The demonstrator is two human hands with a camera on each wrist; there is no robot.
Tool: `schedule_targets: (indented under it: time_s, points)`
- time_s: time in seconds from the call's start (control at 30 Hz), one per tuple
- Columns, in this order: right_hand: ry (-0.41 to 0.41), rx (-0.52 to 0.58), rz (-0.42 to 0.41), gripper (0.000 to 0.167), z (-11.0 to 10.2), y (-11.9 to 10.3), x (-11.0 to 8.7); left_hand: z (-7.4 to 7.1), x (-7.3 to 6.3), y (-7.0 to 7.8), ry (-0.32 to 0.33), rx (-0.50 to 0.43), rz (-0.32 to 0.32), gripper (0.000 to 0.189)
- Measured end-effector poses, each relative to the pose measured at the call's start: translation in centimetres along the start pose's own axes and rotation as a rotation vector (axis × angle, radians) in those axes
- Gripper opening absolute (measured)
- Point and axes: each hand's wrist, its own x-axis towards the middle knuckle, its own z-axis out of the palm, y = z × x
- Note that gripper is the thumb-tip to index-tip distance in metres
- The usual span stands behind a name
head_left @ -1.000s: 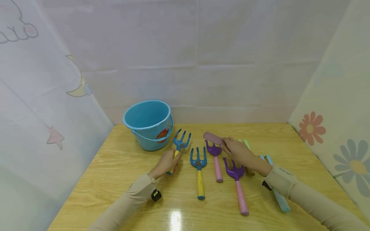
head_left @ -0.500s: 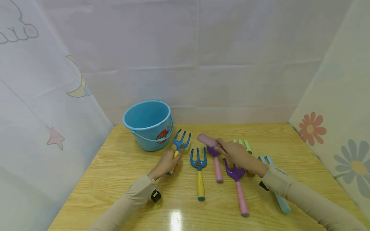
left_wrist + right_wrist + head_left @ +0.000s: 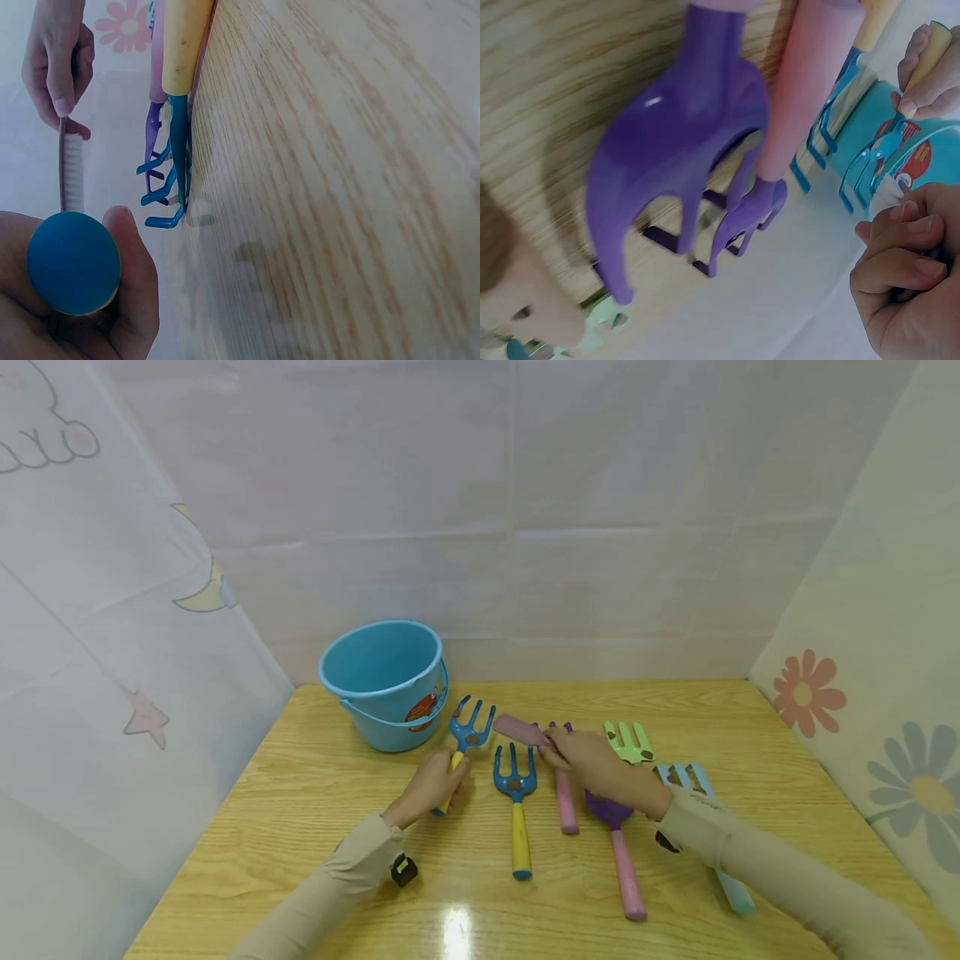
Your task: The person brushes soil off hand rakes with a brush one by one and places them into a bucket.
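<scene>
In the head view my left hand (image 3: 431, 783) grips the yellow handle of a blue three-pronged garden hand fork (image 3: 468, 737), prongs pointing away, near the bucket. The handle's round blue end (image 3: 73, 262) faces the left wrist camera. My right hand (image 3: 603, 768) holds a mauve-backed brush (image 3: 517, 729) by its handle, most of which the fingers cover. Its white bristles (image 3: 73, 172) face down in the left wrist view, and its head reaches close to the fork's prongs. Below the right hand lie two purple forks with pink handles, the nearer one (image 3: 611, 812) partly covered.
A light blue bucket (image 3: 401, 731) with its handle lowered stands at the back left. Between the hands lies another blue fork (image 3: 516, 785) with a yellow handle. To the right are a green rake (image 3: 632, 748) and a pale blue rake (image 3: 735, 893), partly under the sleeve.
My right hand has moved left with the brush, bringing its head close to the fork's prongs and uncovering more of the green and pale blue rakes. The left hand and its fork stay put.
</scene>
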Motion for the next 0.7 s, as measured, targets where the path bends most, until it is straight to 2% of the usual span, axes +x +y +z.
schedule_targets:
  time_s: [0.17,0.33,0.53,0.7]
  points:
    - [-0.036,-0.055,0.004,0.026,0.5,-1.2,0.8,0.1,0.0,0.0,-0.001,0.025,0.017,0.022]
    - [-0.091,-0.045,0.011,0.024,0.7,-2.2,1.6,0.2,0.1,-0.1,-0.001,0.028,0.023,0.02]
    - [-0.097,-0.014,-0.007,0.021,1.1,-2.9,2.3,0.1,-0.1,0.0,-0.004,0.024,0.039,0.022]
    - [-0.103,-0.018,0.018,0.024,1.6,-2.9,2.6,0.0,-0.1,0.2,-0.006,0.035,0.049,0.024]
